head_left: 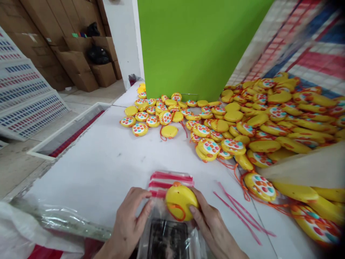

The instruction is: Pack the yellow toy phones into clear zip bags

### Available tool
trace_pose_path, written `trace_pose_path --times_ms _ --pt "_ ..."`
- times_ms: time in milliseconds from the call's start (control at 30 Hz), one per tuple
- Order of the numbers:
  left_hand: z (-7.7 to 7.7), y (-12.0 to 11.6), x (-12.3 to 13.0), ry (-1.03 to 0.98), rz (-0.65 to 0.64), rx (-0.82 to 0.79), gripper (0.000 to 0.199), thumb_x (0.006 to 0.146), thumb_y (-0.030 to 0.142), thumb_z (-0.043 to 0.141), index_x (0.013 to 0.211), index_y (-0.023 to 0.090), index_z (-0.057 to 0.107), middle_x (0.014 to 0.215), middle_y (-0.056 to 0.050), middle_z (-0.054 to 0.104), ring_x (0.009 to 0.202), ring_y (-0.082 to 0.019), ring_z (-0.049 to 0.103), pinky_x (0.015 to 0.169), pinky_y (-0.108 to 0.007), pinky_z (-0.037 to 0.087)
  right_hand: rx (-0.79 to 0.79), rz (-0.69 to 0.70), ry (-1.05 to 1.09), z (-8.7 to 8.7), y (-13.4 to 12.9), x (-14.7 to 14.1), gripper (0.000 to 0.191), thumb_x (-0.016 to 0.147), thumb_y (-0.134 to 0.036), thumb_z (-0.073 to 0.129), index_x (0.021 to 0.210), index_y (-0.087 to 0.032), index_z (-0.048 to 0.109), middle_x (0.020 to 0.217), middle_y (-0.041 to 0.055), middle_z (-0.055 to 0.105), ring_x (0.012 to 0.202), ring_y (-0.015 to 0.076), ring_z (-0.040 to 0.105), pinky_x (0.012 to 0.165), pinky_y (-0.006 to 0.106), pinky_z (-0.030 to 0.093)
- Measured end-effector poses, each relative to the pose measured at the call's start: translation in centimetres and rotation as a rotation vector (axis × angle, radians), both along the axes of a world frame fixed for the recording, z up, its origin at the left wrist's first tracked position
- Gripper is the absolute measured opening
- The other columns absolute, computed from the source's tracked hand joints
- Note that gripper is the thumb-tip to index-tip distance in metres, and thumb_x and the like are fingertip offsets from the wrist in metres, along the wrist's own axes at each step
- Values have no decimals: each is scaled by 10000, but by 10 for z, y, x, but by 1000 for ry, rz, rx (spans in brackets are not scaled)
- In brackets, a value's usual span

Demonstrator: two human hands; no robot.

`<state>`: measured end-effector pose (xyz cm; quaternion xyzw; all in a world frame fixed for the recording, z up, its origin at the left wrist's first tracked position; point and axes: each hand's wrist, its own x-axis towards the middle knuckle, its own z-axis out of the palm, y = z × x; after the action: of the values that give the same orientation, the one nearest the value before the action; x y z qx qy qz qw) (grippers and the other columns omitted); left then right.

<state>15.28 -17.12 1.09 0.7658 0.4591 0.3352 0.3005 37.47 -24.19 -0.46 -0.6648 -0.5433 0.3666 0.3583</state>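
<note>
My right hand (212,223) grips a yellow oval toy (181,202) with an orange cord loop, its plain side facing up. To the left, the fingers of my left hand (132,216) are apart, with the fingertips at the edge of a clear plastic bag with pink stripes (171,177). The toy is over this bag, in front of my chest. Below it, a dark rectangular thing (168,239) shows through clear plastic. Pink strips (239,212) lie on the white table (107,158) right of my right hand.
Many yellow toys with coloured dots (233,145) spread across the back and pile up at the right. A green panel (199,46) stands behind them. White crates (29,93) and cardboard boxes (78,66) are at the left. Clear plastic (67,219) covers the near left edge.
</note>
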Motion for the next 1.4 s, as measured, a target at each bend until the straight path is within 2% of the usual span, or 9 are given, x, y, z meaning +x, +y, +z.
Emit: trace_pose_path --times_ms 100,167,367,467,567,833,1167,1300,1400 --pt "-1 7 2 -117 33 -485 231 855 379 490 971 193 561 878 -39 642 809 -179 593 648 -240 464 18 -28 -11 2 1 -1 463 814 -461 505 1227 -252 524 842 50 681 739 221 623 642 284 515" --pt "-5 10 10 -214 -45 -632 245 852 388 477 867 162 571 803 -38 633 764 -174 593 675 -245 459 17 -25 -38 5 3 -3 458 836 -452 477 1249 -256 509 933 56 681 799 221 628 694 295 516" --pt "-10 11 28 -305 -83 -632 275 857 371 443 763 138 557 724 -27 584 679 -145 530 603 -225 399 9 202 -186 24 13 -4 346 919 -340 366 1200 -257 550 1021 67 672 878 211 628 789 312 479" --pt "-6 9 30 -290 -75 -625 268 854 361 446 727 145 543 669 -8 554 641 -133 504 588 -219 379 -3 427 -384 27 19 -5 325 929 -269 346 872 -240 665 753 26 681 668 178 625 646 268 461" --pt "-5 6 31 -326 -77 -668 279 857 388 445 727 153 519 655 -1 545 617 -125 498 573 -210 377 37 531 -588 26 24 -11 305 887 -216 429 651 -213 621 632 7 631 578 163 597 568 248 418" --pt "-8 7 32 -423 -161 -775 248 819 361 503 880 137 589 776 -35 607 736 -170 564 642 -238 449 199 278 -555 23 41 -42 175 873 -141 449 923 -204 604 828 33 621 724 158 596 652 246 439" --pt "0 -1 39 -88 -202 -432 269 877 219 363 820 161 620 670 -19 601 606 -151 534 569 -222 380 266 239 -638 21 46 -50 189 835 -82 450 756 -184 588 697 14 605 610 140 569 553 229 377" --pt "-1 -2 36 -66 -236 -421 277 894 247 338 938 199 608 793 -33 657 706 -168 601 663 -234 429 224 122 -456 16 45 -38 145 823 -150 450 749 -185 569 675 5 614 558 119 554 543 207 392" --pt "-5 2 30 -118 -200 -502 256 891 313 362 899 189 586 815 -44 670 771 -179 630 698 -238 457 115 -82 -404 4 29 2 149 820 -264 444 798 -199 577 682 18 636 566 139 569 561 225 426"
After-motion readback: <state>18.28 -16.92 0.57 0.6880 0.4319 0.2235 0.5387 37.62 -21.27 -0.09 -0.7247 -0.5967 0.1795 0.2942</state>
